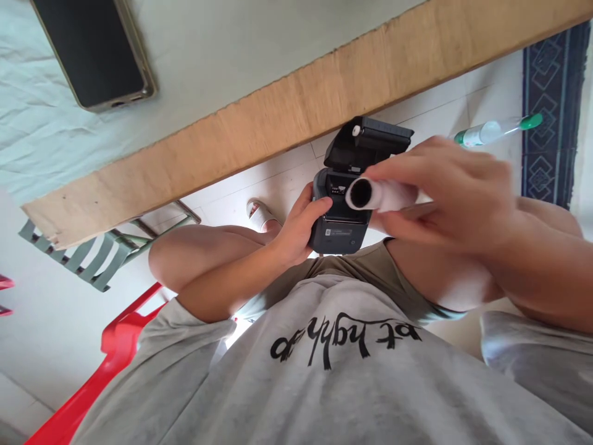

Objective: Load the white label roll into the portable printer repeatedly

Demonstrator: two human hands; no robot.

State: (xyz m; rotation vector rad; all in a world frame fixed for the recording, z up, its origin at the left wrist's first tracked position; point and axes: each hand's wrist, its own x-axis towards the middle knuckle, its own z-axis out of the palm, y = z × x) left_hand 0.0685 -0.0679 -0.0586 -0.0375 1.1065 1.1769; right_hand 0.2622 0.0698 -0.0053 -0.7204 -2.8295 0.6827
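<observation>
My left hand grips the side of a small black label printer, its thumb on the top edge. The printer's lid stands swung up, so part of the inner bay shows. In my right hand is a white paper roll with a dark hollow core facing me. The fingers pinch the roll at its far end, and the hand is slightly blurred. The roll is held over the right part of the printer and covers some of its bay; whether they touch I cannot tell.
A wooden table edge runs just beyond the printer. On the tabletop lies a black phone. A green-capped plastic bottle is on the floor at right. A green slatted stool and a red plastic chair stand at left.
</observation>
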